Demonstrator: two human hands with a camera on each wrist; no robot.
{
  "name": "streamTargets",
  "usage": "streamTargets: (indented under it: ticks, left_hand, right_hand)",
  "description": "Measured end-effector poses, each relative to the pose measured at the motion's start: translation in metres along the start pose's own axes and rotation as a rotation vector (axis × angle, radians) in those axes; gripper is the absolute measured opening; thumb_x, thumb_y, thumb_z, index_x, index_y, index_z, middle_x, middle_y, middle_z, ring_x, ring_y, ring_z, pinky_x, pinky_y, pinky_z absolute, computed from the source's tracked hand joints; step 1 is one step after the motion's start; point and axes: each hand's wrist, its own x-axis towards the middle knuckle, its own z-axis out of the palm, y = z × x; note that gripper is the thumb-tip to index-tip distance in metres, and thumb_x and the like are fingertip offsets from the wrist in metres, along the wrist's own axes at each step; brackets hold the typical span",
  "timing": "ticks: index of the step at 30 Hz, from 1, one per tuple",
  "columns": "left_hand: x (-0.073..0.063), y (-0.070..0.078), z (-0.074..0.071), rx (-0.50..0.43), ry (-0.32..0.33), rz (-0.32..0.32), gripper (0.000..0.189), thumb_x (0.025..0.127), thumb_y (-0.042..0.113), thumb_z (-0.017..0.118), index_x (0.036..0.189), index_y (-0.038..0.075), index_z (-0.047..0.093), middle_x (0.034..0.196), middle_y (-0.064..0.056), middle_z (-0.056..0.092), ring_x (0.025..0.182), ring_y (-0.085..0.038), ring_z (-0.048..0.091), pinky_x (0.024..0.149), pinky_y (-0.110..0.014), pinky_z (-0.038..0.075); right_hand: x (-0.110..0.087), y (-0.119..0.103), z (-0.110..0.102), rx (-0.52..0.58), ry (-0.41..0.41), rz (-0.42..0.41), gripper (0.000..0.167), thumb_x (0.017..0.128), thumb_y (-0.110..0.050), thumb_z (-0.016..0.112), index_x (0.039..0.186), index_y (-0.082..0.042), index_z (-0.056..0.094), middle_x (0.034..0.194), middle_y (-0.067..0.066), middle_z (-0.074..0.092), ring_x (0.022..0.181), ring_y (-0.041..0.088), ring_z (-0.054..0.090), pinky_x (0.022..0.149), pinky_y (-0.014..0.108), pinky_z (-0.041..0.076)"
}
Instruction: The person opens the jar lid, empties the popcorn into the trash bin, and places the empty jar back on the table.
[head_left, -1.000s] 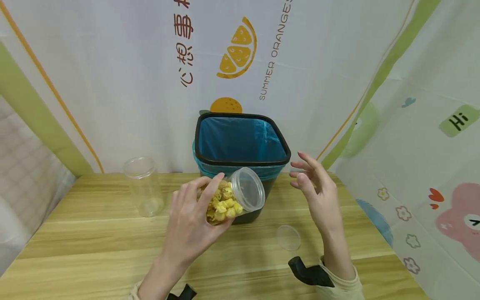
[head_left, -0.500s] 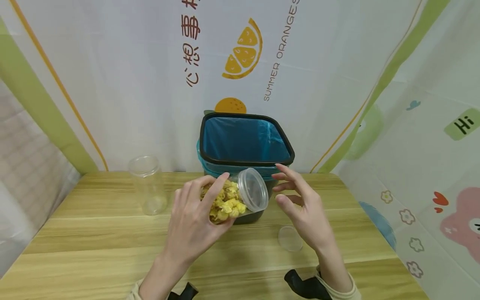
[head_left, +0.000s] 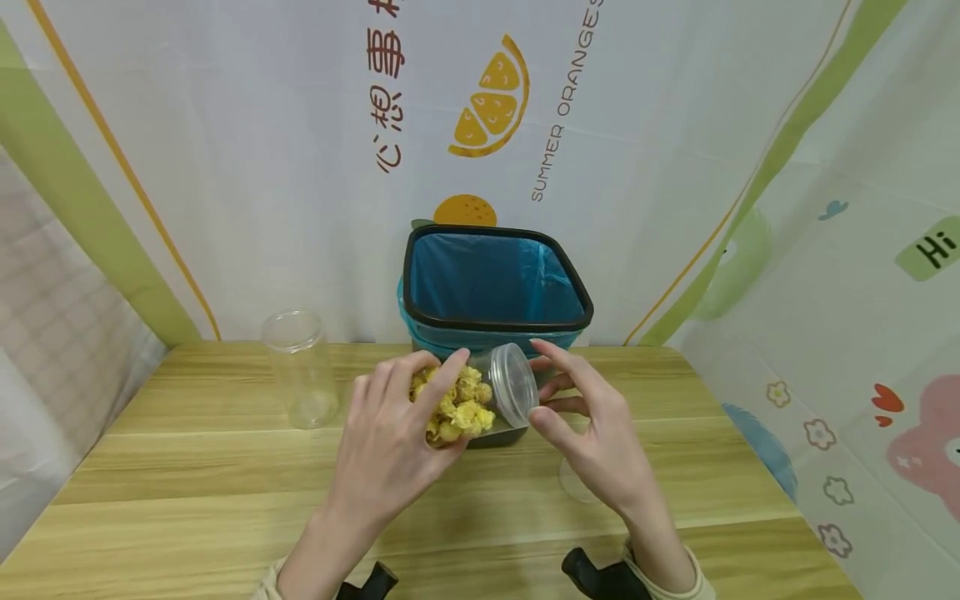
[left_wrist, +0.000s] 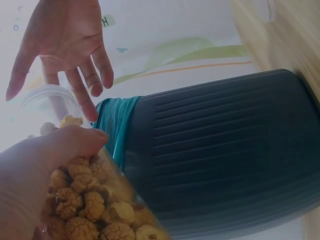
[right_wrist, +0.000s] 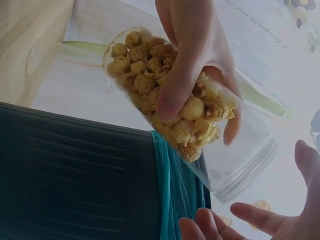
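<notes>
- Yellow popcorn (head_left: 468,414) sits toward the base end of a clear jar (head_left: 516,385), tipped well over and held up in front of the bin (head_left: 498,325), mouth pointing to 3 o'clock in the head view; none shows spilling.
- A person's left hand (head_left: 397,412) grips the jar from 9 o'clock, fingers and thumb curled around its wall.
- At 3 o'clock the right hand (head_left: 585,425) stands just beside the mouth, fingers spread and slightly bent, pinching nothing; a gap to the rim shows in the right wrist view.
- Over the past second, the right hand has come in from well apart to near the rim, while the jar's mouth has turned further toward it.
- That change appears to bring both hands to bear on the one jar, the left carrying its weight, the right placed at its opening.
- The bin, lined in blue plastic (head_left: 491,283), opens at 12 o'clock from the jar.
- A second jar (head_left: 300,383) stands upright at 9 o'clock on the wooden table (head_left: 225,517); a clear disc (head_left: 572,483) lies at 4 o'clock, partly hidden by the right hand.
</notes>
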Motion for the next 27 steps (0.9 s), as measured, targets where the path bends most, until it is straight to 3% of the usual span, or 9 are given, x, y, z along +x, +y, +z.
streamTargets:
  ticks: [6, 15, 19, 27]
  left_hand:
    - [-0.0014, 0.0001, 0.0014, 0.063, -0.021, 0.049, 0.106, 0.056, 0.037, 0.100, 0.149, 0.029, 0.050, 0.123, -0.010, 0.061, 0.106, -0.029, 0.057, 0.079, -0.042, 0.046]
    - [-0.0003, 0.0034, 0.0019, 0.130, -0.025, 0.101, 0.109, 0.053, 0.039, 0.101, 0.149, 0.029, 0.051, 0.123, -0.011, 0.061, 0.107, -0.031, 0.057, 0.078, -0.042, 0.045]
    - [-0.0001, 0.0038, 0.0017, 0.141, -0.027, 0.109, 0.107, 0.054, 0.039, 0.100, 0.148, 0.028, 0.051, 0.123, -0.011, 0.061, 0.107, -0.031, 0.058, 0.079, -0.043, 0.046]
    - [-0.0006, 0.0034, 0.0006, 0.139, -0.036, 0.109, 0.106, 0.054, 0.039, 0.100, 0.148, 0.029, 0.052, 0.123, -0.012, 0.061, 0.108, -0.031, 0.057, 0.079, -0.044, 0.046]
  right_hand:
    - [-0.0003, 0.0007, 0.0030, -0.012, -0.007, -0.006, 0.056, 0.098, -0.038, 0.068, 0.150, -0.027, 0.052, 0.129, 0.004, 0.067, 0.092, 0.009, 0.064, 0.086, 0.030, 0.061]
    - [0.0002, 0.0004, 0.0051, -0.055, -0.020, 0.022, 0.053, 0.097, -0.030, 0.071, 0.148, -0.026, 0.055, 0.118, -0.001, 0.067, 0.090, 0.006, 0.064, 0.085, 0.030, 0.061]
    - [0.0011, 0.0001, 0.0066, -0.066, -0.018, 0.036, 0.052, 0.096, -0.028, 0.071, 0.146, -0.025, 0.056, 0.109, -0.003, 0.066, 0.089, 0.007, 0.064, 0.084, 0.028, 0.061]
    - [0.0021, 0.0030, 0.0067, -0.055, -0.022, 0.006, 0.050, 0.096, -0.025, 0.071, 0.144, -0.022, 0.058, 0.106, -0.001, 0.067, 0.088, 0.007, 0.063, 0.082, 0.029, 0.062]
